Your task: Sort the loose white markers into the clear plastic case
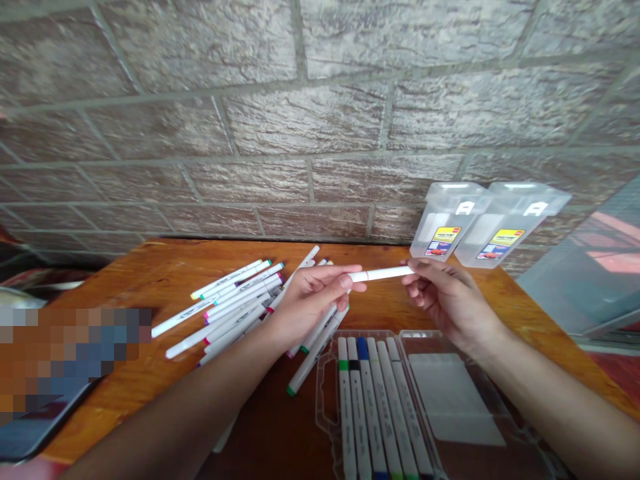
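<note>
A white marker (383,274) with a thin reddish ring is held level between my two hands, above the table. My left hand (315,293) pinches its left end between thumb and fingers. The right end sits between the thumb and fingertips of my right hand (447,293). Below them lies an open clear plastic case (327,400), its left half holding a row of several white markers (373,407) with green, black and blue bands. A loose pile of white markers (240,300) with coloured ends spreads beside and behind my left hand, which partly hides it.
Two translucent marker boxes (510,230) with yellow labels stand at the back right against the brick wall (310,120). On the left edge of the wooden table (165,267) lies a dark flat device (55,413), partly blurred out by pixels.
</note>
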Available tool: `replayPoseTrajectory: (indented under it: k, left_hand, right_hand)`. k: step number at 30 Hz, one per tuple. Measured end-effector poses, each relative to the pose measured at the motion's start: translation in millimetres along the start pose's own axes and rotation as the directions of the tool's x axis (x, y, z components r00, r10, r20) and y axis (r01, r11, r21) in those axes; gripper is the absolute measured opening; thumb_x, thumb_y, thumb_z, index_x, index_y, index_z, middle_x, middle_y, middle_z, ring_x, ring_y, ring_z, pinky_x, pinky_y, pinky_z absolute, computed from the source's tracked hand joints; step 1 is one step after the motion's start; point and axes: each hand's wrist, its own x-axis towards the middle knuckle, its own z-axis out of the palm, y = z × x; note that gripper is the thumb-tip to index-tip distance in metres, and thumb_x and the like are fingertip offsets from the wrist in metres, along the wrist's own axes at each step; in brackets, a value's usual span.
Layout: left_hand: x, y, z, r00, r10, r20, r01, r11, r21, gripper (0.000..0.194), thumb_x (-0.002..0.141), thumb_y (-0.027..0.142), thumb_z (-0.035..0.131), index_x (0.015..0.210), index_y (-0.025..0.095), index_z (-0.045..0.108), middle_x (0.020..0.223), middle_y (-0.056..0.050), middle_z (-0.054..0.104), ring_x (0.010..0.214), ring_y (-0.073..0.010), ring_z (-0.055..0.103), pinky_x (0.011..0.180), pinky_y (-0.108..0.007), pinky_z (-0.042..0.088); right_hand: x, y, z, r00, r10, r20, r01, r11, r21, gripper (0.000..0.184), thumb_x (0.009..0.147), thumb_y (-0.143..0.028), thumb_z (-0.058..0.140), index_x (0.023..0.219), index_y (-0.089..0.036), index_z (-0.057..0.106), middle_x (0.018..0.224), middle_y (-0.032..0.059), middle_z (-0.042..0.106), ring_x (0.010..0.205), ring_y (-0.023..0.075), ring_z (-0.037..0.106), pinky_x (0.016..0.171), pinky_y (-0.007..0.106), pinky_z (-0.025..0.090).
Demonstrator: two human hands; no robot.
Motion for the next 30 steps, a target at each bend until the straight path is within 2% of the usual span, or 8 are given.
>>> replayPoseTrajectory:
  k: [5, 10, 13, 16, 21, 30]
  left_hand:
    - [2.1, 0.9, 1.1, 0.995, -0.06, -0.085, 0.062, 0.998, 0.017, 0.025, 0.085, 0.039, 0.08, 0.101, 0.021, 0.083, 0.091, -0.009, 0.08, 0.059, -0.0071, 0.053, 0.059, -0.023, 0.042]
    - [5.1, -2.7, -2.9, 0.99, -0.029, -0.141, 0.047, 0.99, 0.131, 0.033, 0.086, 0.045, 0.077, 0.102, 0.017, 0.083, 0.085, -0.009, 0.078, 0.056, -0.0083, 0.05, 0.056, -0.024, 0.04]
    - [5.7, -1.9, -3.1, 0.993, 0.015, -0.121, 0.01, 0.979, 0.204, 0.03, 0.089, 0.044, 0.074, 0.096, 0.017, 0.084, 0.085, -0.009, 0.079, 0.058, -0.0081, 0.052, 0.057, -0.024, 0.039]
    - [5.4, -0.1, -1.8, 0.995, 0.01, -0.099, 0.005, 0.989, 0.148, 0.023, 0.086, 0.037, 0.077, 0.098, 0.019, 0.084, 0.089, -0.009, 0.08, 0.06, -0.0085, 0.054, 0.059, -0.024, 0.04]
    - [4.3, -0.1, -2.0, 0.996, -0.032, -0.086, 0.036, 0.998, 0.047, 0.027, 0.081, 0.032, 0.082, 0.104, 0.019, 0.083, 0.088, -0.009, 0.08, 0.06, -0.0093, 0.054, 0.056, -0.023, 0.038]
    - [5.1, -0.5, -1.8, 0.987, -0.011, -0.158, 0.028, 0.994, 0.108, 0.021, 0.081, 0.033, 0.081, 0.093, 0.017, 0.085, 0.078, -0.007, 0.075, 0.058, -0.0088, 0.048, 0.055, -0.024, 0.036]
  right_hand:
    - [-1.9, -1.1, 0.5, 0.998, -0.061, -0.024, 0.059, 0.996, -0.073, 0.037, 0.056, -0.041, 0.097, 0.077, -0.016, 0.081, 0.061, 0.003, 0.071, 0.046, 0.0073, 0.056, 0.037, 0.013, 0.043]
    - [-1.4, 1.7, -3.4, 0.995, -0.091, -0.038, 0.086, 0.991, -0.106, 0.033, 0.059, -0.041, 0.097, 0.075, -0.018, 0.08, 0.064, 0.0022, 0.072, 0.047, 0.0074, 0.056, 0.038, 0.014, 0.045]
    - [-1.3, 2.6, -4.7, 0.995, -0.096, -0.041, 0.09, 0.989, -0.116, 0.031, 0.062, -0.04, 0.096, 0.077, -0.018, 0.08, 0.064, 0.002, 0.072, 0.047, 0.0068, 0.057, 0.039, 0.013, 0.046]
    - [-1.2, 2.2, -5.1, 0.995, -0.095, -0.036, 0.09, 0.989, -0.115, 0.03, 0.063, -0.038, 0.095, 0.08, -0.017, 0.08, 0.065, 0.002, 0.073, 0.048, 0.007, 0.058, 0.04, 0.013, 0.046]
    - [-0.7, 1.4, -4.3, 0.995, -0.096, -0.017, 0.093, 0.99, -0.11, 0.029, 0.066, -0.035, 0.093, 0.082, -0.016, 0.08, 0.065, 0.0019, 0.072, 0.047, 0.0071, 0.057, 0.039, 0.014, 0.044]
    - [-3.2, 3.4, -1.7, 0.988, -0.153, 0.006, 0.153, 0.977, -0.146, 0.024, 0.071, -0.035, 0.089, 0.083, -0.017, 0.079, 0.067, 0.002, 0.071, 0.047, 0.0077, 0.055, 0.04, 0.017, 0.043]
